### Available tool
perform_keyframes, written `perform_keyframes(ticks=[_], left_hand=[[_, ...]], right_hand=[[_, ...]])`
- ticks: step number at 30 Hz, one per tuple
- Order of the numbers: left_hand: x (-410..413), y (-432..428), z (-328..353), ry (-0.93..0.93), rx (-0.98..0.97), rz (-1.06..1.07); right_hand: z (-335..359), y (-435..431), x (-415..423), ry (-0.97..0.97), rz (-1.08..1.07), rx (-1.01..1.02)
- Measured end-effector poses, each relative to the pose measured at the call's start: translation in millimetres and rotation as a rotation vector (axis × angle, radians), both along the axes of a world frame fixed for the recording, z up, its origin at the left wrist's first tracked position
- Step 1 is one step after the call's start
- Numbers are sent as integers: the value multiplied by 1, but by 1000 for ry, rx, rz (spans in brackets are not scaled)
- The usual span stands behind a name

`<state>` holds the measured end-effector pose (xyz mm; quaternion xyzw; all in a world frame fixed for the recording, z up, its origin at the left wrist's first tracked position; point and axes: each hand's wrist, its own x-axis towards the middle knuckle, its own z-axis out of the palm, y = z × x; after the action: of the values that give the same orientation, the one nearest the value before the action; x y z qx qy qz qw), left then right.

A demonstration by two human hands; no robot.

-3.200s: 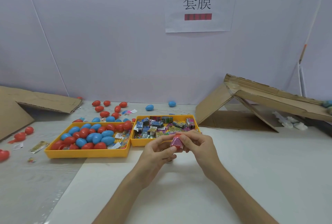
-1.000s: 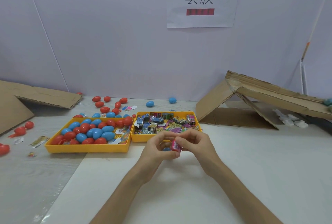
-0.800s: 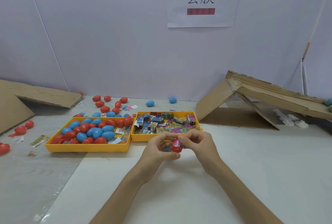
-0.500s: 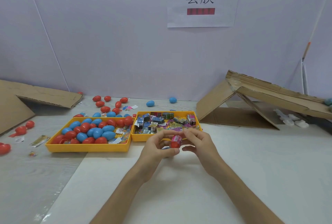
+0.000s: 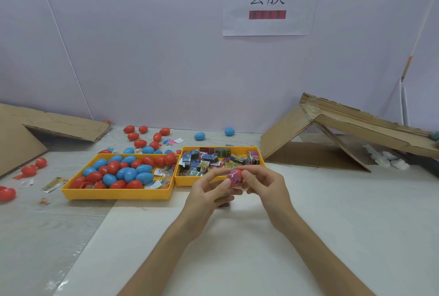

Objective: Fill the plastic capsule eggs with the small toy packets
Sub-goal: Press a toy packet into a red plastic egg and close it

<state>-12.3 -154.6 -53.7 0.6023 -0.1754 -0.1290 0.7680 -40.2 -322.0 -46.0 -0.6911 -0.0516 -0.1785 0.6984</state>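
— Where's the egg in hand?

— Centre of the frame: a red capsule egg (image 5: 238, 173) with a pink packet (image 5: 233, 178) showing at its near side, pinched between the left hand (image 5: 209, 192) and the right hand (image 5: 267, 186).

— And the others?

— Red and blue eggs (image 5: 123, 172) are heaped in the left yellow tray (image 5: 116, 194), and loose eggs (image 5: 142, 140) lie behind it. Small printed packets (image 5: 209, 159) fill the right yellow tray (image 5: 187, 181).

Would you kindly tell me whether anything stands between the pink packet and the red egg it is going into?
Nothing visible does. The pink packet sits right against the red egg, which the left hand and right hand pinch together. The fingers hide the egg's opening.
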Motion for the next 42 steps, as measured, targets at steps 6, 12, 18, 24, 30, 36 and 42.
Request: perform_keyframes(ticks=[6, 12, 18, 24, 30, 36, 42], left_hand=[[1, 0, -1, -19, -41, 53], [2, -1, -1, -14, -32, 68], [2, 0, -1, -4, -5, 31], [1, 0, 1, 2, 16, -7], [1, -1, 0, -4, 33, -1], [-1, -1, 2, 4, -22, -29], [-4, 0, 6, 24, -38, -14]], right_hand=[[-1, 0, -1, 0, 44, 4], [-1, 1, -2, -14, 46, -17], [-1, -1, 0, -14, 51, 56], [-4, -4, 2, -31, 59, 121], [-5, -4, 2, -55, 42, 65], [-5, -3, 1, -39, -6, -23], [0, 2, -3, -20, 77, -29]])
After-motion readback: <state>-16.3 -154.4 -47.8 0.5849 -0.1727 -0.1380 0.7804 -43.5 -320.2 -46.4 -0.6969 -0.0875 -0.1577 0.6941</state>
